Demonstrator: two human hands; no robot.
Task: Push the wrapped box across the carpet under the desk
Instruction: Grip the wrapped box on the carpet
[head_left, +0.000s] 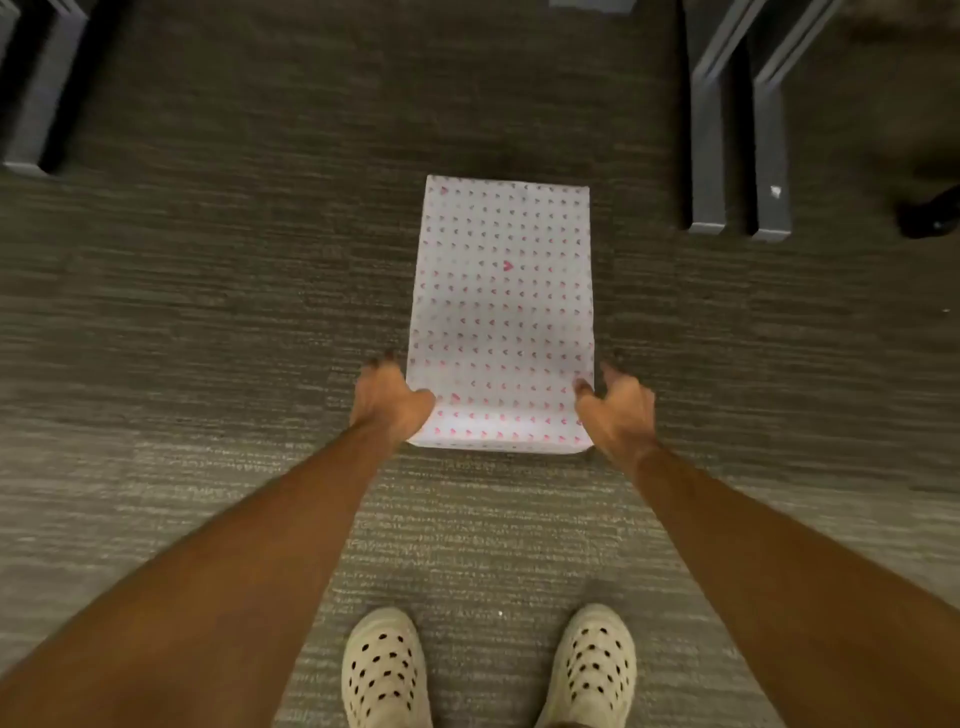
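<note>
A box wrapped in white paper with small pink hearts (503, 306) lies flat on the grey carpet, long side pointing away from me. My left hand (389, 400) presses its near left corner, thumb on top and fingers down the side. At the near right corner, my right hand (618, 410) holds it the same way. The box's far end lies in the shadow between the desk legs.
Grey metal desk legs stand at the far left (39, 104) and far right (737, 145). A dark chair caster (930, 215) sits at the right edge. My two cream perforated shoes (384, 670) stand on the carpet (208, 312) behind the box.
</note>
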